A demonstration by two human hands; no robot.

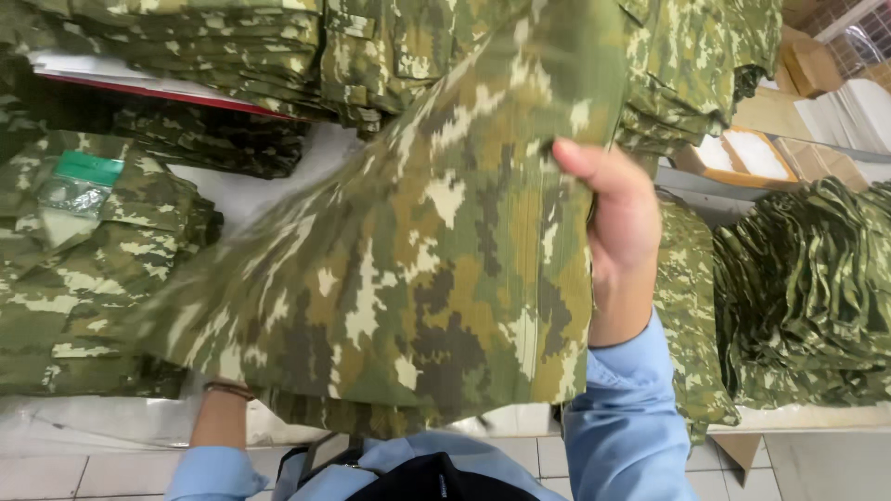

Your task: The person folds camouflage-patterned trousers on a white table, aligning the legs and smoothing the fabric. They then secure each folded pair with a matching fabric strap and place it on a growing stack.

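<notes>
I hold up a green, tan and brown camouflage garment [418, 250] that fills the middle of the view. My right hand [617, 223] grips its right edge, thumb on the front of the cloth. My left forearm [221, 417], in a light blue sleeve with a thin wristband, reaches up under the garment's lower left; the left hand itself is hidden behind the fabric.
Folded camouflage clothing lies in a stack [74, 269] at the left, in piles [232, 46] along the back and in a heap [807, 297] at the right, all on a white table [817, 417]. Cardboard boxes [752, 153] stand at the back right. Tiled floor [56, 473] shows below.
</notes>
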